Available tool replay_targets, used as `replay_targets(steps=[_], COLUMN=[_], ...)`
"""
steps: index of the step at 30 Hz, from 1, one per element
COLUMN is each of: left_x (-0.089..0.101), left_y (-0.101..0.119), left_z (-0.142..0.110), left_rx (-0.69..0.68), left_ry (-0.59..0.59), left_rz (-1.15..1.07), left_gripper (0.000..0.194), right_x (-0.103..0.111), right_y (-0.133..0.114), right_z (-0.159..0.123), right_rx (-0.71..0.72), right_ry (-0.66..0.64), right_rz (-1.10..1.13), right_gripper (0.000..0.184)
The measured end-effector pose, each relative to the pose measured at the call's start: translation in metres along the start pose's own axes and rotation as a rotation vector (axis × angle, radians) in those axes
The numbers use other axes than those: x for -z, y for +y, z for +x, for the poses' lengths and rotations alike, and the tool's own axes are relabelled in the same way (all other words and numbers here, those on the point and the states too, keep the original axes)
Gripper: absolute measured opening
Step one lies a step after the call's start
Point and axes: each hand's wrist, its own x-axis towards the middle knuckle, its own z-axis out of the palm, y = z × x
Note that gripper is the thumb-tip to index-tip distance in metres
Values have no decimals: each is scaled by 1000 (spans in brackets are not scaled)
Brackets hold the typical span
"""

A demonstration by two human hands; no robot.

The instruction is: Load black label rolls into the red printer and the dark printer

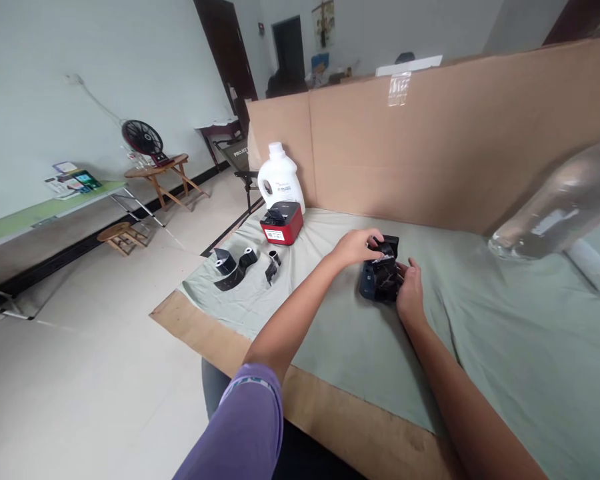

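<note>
A small black printer-like device (366, 283), its lid seemingly raised, rests on the green cloth in front of me. My left hand (357, 249) reaches over its top from the left, fingers curled on a glossy black ribbon roll (386, 275) in the device. The ribbon hangs down over its front. Against the right side, my right hand (411, 297) grips the body, with the thumb raised and some fingers hidden behind it. Further left lie black ribbon rolls (225, 263) with a loose strip between them, and a small core with black film (273, 269).
A red and black printer (283, 225) stands before a white jug (281, 175). A cardboard wall (405, 147) closes off the back. At right are a large clear plastic-wrapped roll (555, 207) and a pale tube (593, 267). The table's cardboard edge (200, 330) runs along the front.
</note>
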Motion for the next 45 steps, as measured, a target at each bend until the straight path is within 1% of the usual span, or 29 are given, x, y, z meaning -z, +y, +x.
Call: replay_targets(steps=[2, 3, 4, 5, 6, 7, 8, 9, 11, 13, 15, 18, 20, 21, 24, 29, 32, 35, 37, 39, 42, 45], left_x=[17, 28, 40, 53, 66, 80, 93, 106, 129, 148, 161, 167, 165, 162, 151, 137, 134, 130, 126, 121, 115, 111], left_y=[-5, -8, -13, -19, -26, -33, -42, -51, -70, -87, -99, -110, -113, -115, -122, -143, -153, -159, -161, -162, -161, -157], left_z=[-26, -44, -65, -88, -112, -136, -160, -182, -219, -245, -260, -265, -261, -257, -245, -228, -218, -209, -205, -202, -201, -202], left_rx=[72, 114, 142, 163, 219, 301, 378, 431, 478, 500, 513, 512, 498, 492, 469, 388, 437, 491, 477, 471, 516, 556], left_ry=[108, 135, 111, 35, 11, 37, 110, 206, 369, 515, 618, 727, 778, 788, 783, 790, 795, 790, 818, 881, 975, 994], left_rz=[-232, -323, -382, -401, -416, -454, -513, -568, -624, -595, -545, -514, -493, -474, -394, -272, -163, 77, 249, 366, 455, 510], left_gripper=[45, 42, 34, 29, 28, 28, 30, 33, 36, 36, 38, 52, 60, 61, 57, 50, 46, 44, 42, 40, 40, 42], right_x=[0, 0, 0, 0, 0, 0, 0, 0, 0, 1, 1, 2, 2, 2, 2, 0, 0, 0, -1, -1, -1, -2], right_y=[1, 1, 2, 2, 2, 2, 3, 3, 4, 5, 6, 8, 8, 7, 3, -5, -5, -4, -4, -5, -6, -8], right_z=[2, 2, 3, 4, 4, 4, 4, 4, 4, 5, 6, 8, 8, 8, 6, 2, 2, 3, 3, 3, 2, 1], right_rx=[-30, -44, -49, -52, -54, -52, -49, -45, -36, -29, -28, -28, -26, -27, -33, -39, -40, -39, -37, -37, -33, -20], right_ry=[44, 66, 79, 84, 85, 81, 79, 76, 72, 72, 74, 74, 75, 75, 73, 72, 76, 73, 72, 73, 69, 66], right_rz=[45, 59, 75, 90, 100, 99, 93, 85, 70, 59, 51, 52, 54, 52, 34, 16, 14, 15, 8, 4, 1, -10], right_gripper=[78, 77, 75, 73, 71, 69, 68, 67, 67, 68, 67, 65, 63, 62, 60, 61, 60, 59, 59, 59, 56, 55])
